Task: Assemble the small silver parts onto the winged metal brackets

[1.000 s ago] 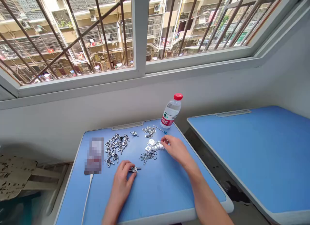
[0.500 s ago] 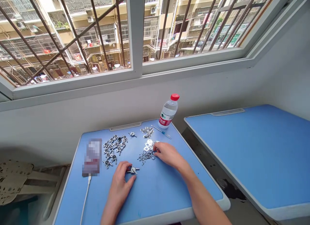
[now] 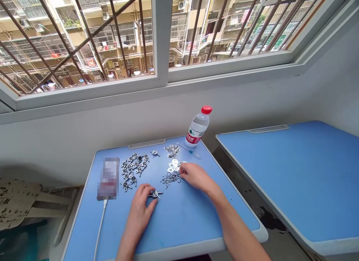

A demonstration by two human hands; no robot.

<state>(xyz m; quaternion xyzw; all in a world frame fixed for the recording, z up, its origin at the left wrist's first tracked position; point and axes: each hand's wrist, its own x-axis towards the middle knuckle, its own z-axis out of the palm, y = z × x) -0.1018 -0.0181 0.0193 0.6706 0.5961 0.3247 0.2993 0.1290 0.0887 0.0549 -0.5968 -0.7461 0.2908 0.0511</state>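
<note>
My left hand [image 3: 141, 205] rests on the blue table with thumb and index finger curled round a small silver metal fitting [image 3: 156, 194] with thin arms. My right hand [image 3: 195, 175] reaches to the small-parts piles, its fingertips pinched together; whatever they hold is hidden. Just left of those fingertips lie dark rings and tiny metal pieces [image 3: 168, 178]. Flat silver plates [image 3: 172, 165] lie slightly behind them, partly covered by the fingers. Several similar fittings with round dark centres [image 3: 133, 166] form a group to the left, and one single fitting [image 3: 155, 152] lies apart.
Behind the plates is a pile of silver looped pieces [image 3: 172, 150]. A blue-and-clear pen [image 3: 191, 152] lies beside a red-capped water bottle [image 3: 198, 128]. A phone-like object [image 3: 109, 178], blurred, has a white cable [image 3: 101, 225]. Another blue table [image 3: 303, 178] stands right, across a gap.
The camera view has shifted slightly. My right fingertips have moved a little among the small parts. My left hand stays at the same fitting, its thumb slightly nearer.
</note>
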